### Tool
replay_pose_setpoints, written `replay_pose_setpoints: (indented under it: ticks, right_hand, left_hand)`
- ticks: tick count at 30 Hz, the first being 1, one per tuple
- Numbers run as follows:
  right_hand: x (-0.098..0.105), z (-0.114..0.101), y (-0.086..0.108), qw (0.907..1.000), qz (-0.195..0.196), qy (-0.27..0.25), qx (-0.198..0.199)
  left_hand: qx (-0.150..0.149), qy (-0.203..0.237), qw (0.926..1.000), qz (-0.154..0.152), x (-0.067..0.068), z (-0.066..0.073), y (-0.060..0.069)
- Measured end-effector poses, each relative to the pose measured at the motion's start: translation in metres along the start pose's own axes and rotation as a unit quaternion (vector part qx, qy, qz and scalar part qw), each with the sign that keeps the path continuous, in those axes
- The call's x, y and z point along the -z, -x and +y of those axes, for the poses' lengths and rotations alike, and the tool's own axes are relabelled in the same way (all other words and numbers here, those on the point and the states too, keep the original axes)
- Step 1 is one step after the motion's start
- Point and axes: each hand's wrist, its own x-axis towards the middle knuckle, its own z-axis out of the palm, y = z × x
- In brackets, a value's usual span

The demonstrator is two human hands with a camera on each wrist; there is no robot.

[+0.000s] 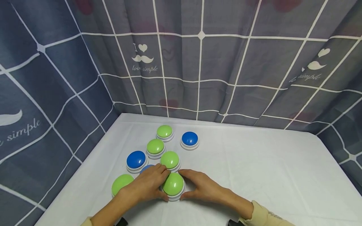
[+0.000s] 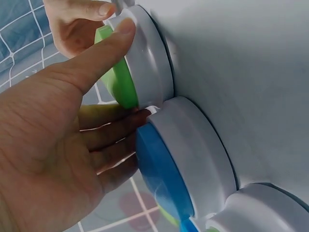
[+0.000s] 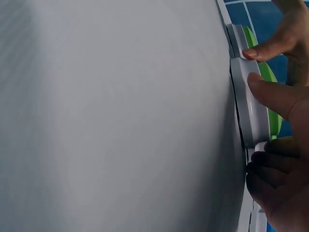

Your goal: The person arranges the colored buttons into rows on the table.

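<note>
Green dome btn, nearest (image 1: 173,184): white rd base, upright on bench (image 1: 254,169), btwn the 2 hands.
L hand (image 1: 148,183): gripping L side of that btn; thumb on white base, fingers curved round the far side.
R hand (image 1: 205,188): gripping R side of same btn; thumb also on base, fingers at far edge.
Green btn, mid (image 1: 170,159): just beyond the held 1; can't tell if bases touch.
Blue btn, part hidden (image 1: 147,167): behind L hand in head view; in L wrist view its base sits just beside the held btn, L fingertips close by, contact unclear.
Green btn, far L (image 1: 121,183): partly covered by L hand & wrist.
Blue btn, L (image 1: 136,159): btwn far-L green & upper greens.
Upper greens: 1 (image 1: 155,146) beside L blue, 1 (image 1: 164,131) farthest back.
Blue btn, R (image 1: 189,138): apart from the others, R of the farthest green.
Btn count: 5 green, 3 blue, 8 tot.
R sleeve (image 1: 260,215): beige, cuff at wrist.
Curtain (image 1: 181,56): dk grey-blue, white grid, hearts, moustaches, "love simple" txt; hangs round bench.
</note>
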Motion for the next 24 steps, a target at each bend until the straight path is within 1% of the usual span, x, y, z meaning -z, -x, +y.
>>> replay_pose_setpoints:
  ticks: [4, 13, 16, 20, 24]
  right_hand:
    - [-0.005, -0.002, -0.002, 0.9999, 0.006, 0.001, 0.011]
    - [-0.006, -0.004, -0.002, 1.0, 0.007, 0.0, -0.001]
    - [-0.004, -0.003, 0.001, 0.9998, 0.018, -0.006, 0.004]
    - [0.004, -0.001, 0.003, 0.9987, 0.04, -0.026, 0.015]
    - [0.017, 0.003, 0.005, 0.9967, 0.063, -0.047, 0.017]
  left_hand:
    - [-0.002, -0.005, 1.0, -0.002, 0.0, 0.001, 0.001]
    - [-0.003, 0.0, 1.0, 0.001, -0.001, 0.0, 0.0]
    - [-0.002, 0.01, 0.9999, 0.002, 0.001, 0.0, -0.001]
    - [0.0, 0.035, 0.9993, 0.014, 0.005, -0.001, -0.005]
    - [0.006, 0.061, 0.9977, 0.03, 0.011, -0.001, -0.014]
